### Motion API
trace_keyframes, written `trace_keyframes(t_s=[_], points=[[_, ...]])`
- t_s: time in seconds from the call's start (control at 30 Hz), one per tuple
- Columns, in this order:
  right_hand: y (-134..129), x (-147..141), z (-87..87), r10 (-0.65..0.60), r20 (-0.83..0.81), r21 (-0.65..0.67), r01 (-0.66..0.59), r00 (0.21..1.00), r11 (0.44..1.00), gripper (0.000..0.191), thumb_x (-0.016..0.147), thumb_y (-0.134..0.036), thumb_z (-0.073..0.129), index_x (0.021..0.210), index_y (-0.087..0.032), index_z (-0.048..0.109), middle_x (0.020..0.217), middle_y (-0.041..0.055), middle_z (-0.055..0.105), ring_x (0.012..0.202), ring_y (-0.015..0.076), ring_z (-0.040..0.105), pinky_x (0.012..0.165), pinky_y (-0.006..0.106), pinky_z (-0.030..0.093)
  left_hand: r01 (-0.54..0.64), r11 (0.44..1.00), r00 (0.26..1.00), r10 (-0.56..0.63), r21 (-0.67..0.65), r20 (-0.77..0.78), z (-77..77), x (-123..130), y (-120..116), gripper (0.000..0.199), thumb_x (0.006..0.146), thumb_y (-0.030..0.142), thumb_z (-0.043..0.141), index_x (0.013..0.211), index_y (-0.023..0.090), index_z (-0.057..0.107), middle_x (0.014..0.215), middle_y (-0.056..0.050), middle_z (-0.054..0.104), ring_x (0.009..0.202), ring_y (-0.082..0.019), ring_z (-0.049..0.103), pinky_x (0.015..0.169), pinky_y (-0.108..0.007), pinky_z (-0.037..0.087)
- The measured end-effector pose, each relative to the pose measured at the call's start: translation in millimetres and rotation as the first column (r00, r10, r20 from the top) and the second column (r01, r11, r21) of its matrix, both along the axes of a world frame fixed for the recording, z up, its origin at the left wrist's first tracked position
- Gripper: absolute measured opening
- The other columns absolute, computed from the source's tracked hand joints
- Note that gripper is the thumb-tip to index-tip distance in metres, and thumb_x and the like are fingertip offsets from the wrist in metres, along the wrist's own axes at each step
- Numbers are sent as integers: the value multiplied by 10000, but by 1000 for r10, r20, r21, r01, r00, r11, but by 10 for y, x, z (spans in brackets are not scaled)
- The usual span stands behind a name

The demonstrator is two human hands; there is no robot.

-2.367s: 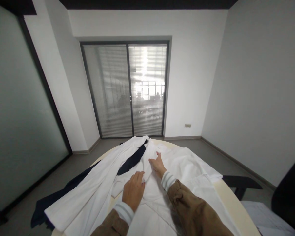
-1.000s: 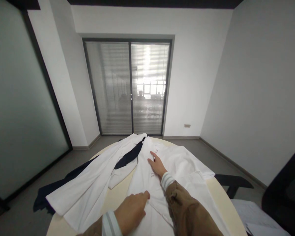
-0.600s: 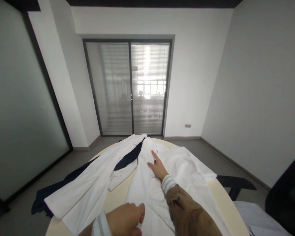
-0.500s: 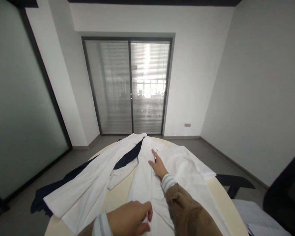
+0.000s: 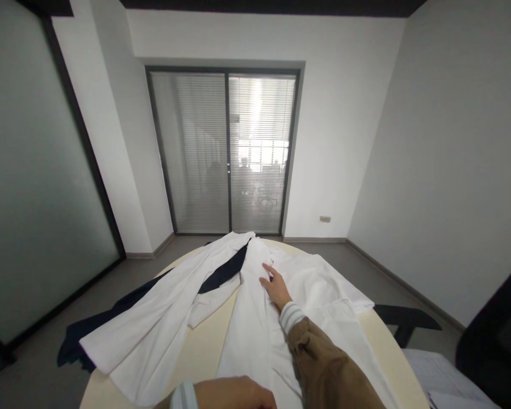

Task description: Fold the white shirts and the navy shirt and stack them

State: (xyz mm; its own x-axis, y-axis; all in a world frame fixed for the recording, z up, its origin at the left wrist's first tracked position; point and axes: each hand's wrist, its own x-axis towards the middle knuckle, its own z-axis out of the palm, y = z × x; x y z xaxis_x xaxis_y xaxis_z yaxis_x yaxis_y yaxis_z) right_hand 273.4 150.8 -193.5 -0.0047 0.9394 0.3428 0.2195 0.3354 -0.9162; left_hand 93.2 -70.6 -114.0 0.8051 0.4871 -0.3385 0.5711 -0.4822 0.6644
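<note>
A large white garment (image 5: 247,324), long like a shirt or coat, lies spread over a round table. Its left part (image 5: 153,318) fans out toward the near left edge. My right hand (image 5: 277,288) rests on the garment right of its middle, with index finger and thumb stretched apart and the other fingers partly hidden. At the bottom of the view is my left hand (image 5: 249,393), low over the near part of the garment, its fingers bent down and mostly out of sight. Dark navy cloth (image 5: 225,272) shows beneath the white fabric.
The pale round tabletop (image 5: 202,346) shows between the garment's parts. More navy cloth (image 5: 79,341) hangs over the left edge. A black chair (image 5: 498,324) stands at the right, near papers (image 5: 443,372). Behind the table is a glass door with blinds (image 5: 259,153).
My left hand has moved down and slightly right, so its fingers are now mostly beyond the bottom edge. My right hand has stayed nearly in place on the garment.
</note>
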Motion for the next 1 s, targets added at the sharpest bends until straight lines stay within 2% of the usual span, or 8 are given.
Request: trace_keyframes(t_s=[0.1, 0.2, 0.33, 0.4, 0.5, 0.67, 0.9, 1.0], points=[[25, -10, 14, -9, 69, -9, 10, 998, 1000, 575, 732, -256, 671, 1304, -215, 633, 1296, 95, 659, 1225, 268, 598, 1079, 456, 452, -14, 997, 998, 18, -81, 57, -221, 5, 69, 423, 732, 88, 714, 1133, 223, 703, 960, 2, 721, 766, -156, 669, 709, -239, 508], [71, -10, 40, -20, 123, -16, 23, 992, 1000, 574, 701, -221, 688, 1274, -219, 650, 1332, 95, 630, 1275, 274, 559, 1120, 459, 402, -31, 964, 987, 71, -265, 141, -398, 28, 120, 478, 692, 45, 684, 1139, 211, 717, 812, 27, 658, 585, -81, 570, 587, -180, 457], [90, 27, 65, -36, 208, -2, 37, 978, 999, 589, 692, -179, 664, 1281, -192, 642, 1407, 116, 563, 1368, 274, 462, 1171, 445, 328, 9, 921, 947, 116, -389, 298, -488, 45, 95, 471, 709, 88, 672, 1160, 213, 722, 803, 26, 630, 551, -59, 520, 550, -158, 440], [63, 47, 59, -27, 246, 4, 27, 969, 1000, 583, 709, -186, 653, 1291, -166, 635, 1395, 132, 568, 1348, 270, 482, 1172, 432, 327, 24, 956, 935, 82, -292, 346, -491, 42, 66, 415, 706, 84, 685, 1100, 203, 743, 837, 16, 648, 613, -79, 550, 583, -167, 457], [18, 62, 41, -11, 287, 7, 10, 958, 1000, 572, 743, -206, 637, 1312, -154, 620, 1379, 139, 580, 1308, 262, 523, 1168, 425, 337, 36, 999, 946, -39, 16, 322, -507, 37, 45, 231, 717, 48, 693, 888, 190, 756, 860, 7, 668, 707, -107, 591, 626, -174, 454], [19, 60, 41, -21, 335, 11, 18, 942, 1000, 587, 764, -187, 604, 1350, -171, 584, 1440, 130, 535, 1380, 251, 456, 1178, 418, 325, 99, 934, 965, -175, 342, 198, -634, 45, 73, 77, 777, 133, 750, 766, 202, 720, 904, 20, 697, 735, -115, 637, 600, -180, 417], [26, 24, 143, -45, 466, -13, 58, 884, 998, 640, 743, -122, 572, 1380, -181, 541, 1432, 129, 524, 1379, 240, 454, 1180, 411, 319, 28, 948, 991, -68, 318, 115, -860, 96, 131, 40, 865, 244, 712, 847, 211, 728, 765, 26, 699, 631, -115, 628, 500, -188, 363], [-6, -25, 195, -55, 547, -29, 84, 835, 996, 649, 731, -97, 592, 1376, -151, 540, 1503, 174, 420, 1407, 273, 410, 1173, 414, 320, 21, 952, 986, -69, 306, 149, -819, 98, 107, 39, 861, 219, 702, 831, 220, 727, 761, 28, 703, 644, -118, 636, 527, -183, 391]])
